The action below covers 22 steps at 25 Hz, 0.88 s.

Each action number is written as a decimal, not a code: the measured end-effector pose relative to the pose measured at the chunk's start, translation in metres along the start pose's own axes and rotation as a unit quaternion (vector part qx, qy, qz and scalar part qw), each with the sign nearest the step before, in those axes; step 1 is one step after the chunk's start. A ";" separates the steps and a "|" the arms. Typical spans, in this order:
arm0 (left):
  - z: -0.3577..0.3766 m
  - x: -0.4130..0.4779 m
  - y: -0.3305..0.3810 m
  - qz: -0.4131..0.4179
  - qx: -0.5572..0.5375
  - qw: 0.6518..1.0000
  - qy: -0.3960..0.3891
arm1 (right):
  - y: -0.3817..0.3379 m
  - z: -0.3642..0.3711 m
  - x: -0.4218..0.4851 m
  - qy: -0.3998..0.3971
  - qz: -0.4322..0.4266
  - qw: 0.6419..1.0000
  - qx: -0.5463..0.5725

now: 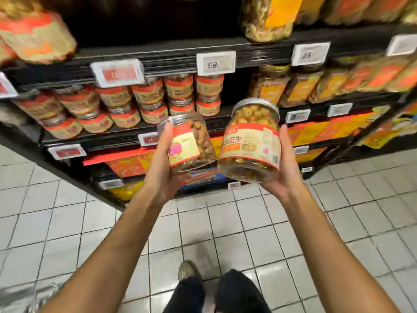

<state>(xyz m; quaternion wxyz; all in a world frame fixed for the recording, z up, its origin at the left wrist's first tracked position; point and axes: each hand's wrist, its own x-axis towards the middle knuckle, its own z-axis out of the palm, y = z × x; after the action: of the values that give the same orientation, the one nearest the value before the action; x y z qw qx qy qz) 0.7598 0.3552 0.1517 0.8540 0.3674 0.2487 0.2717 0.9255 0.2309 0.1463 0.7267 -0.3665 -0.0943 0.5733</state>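
I hold two clear plastic jars of brown snack pieces in front of a shop shelf. My left hand (163,170) grips the smaller jar (191,143), which is tilted with its silver lid toward the upper left. My right hand (285,170) grips the larger jar (250,143), upright and slightly tilted, with a red-and-beige label and a silver lid. The two jars almost touch at their lower edges. My fingers behind both jars are hidden.
Dark shelves (158,62) carry rows of similar red-labelled jars (149,102), yellow-labelled jars (300,86) and white price tags (216,63). Boxes fill the lower shelves. A white tiled floor (237,222) lies below, with my shoe (188,271) and dark trousers.
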 end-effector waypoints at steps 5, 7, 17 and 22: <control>0.041 0.089 -0.032 0.016 0.062 0.995 0.078 | -0.063 -0.050 0.045 0.033 -0.028 0.997 -0.064; 0.053 0.120 -0.053 0.065 0.074 0.985 0.142 | -0.085 -0.071 0.064 0.047 -0.022 0.994 -0.100; 0.086 0.242 -0.142 0.301 0.283 0.844 0.342 | -0.122 -0.172 0.127 0.038 -0.004 0.987 -0.155; 0.072 0.272 -0.159 0.321 0.377 0.763 0.415 | -0.112 -0.186 0.136 0.005 -0.001 0.987 -0.159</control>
<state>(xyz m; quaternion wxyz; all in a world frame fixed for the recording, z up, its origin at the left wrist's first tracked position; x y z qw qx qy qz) 1.0477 0.4030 0.0131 0.3227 0.5691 0.5288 0.5407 1.1588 0.2667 0.0470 0.6602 -0.4806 -0.1808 0.5482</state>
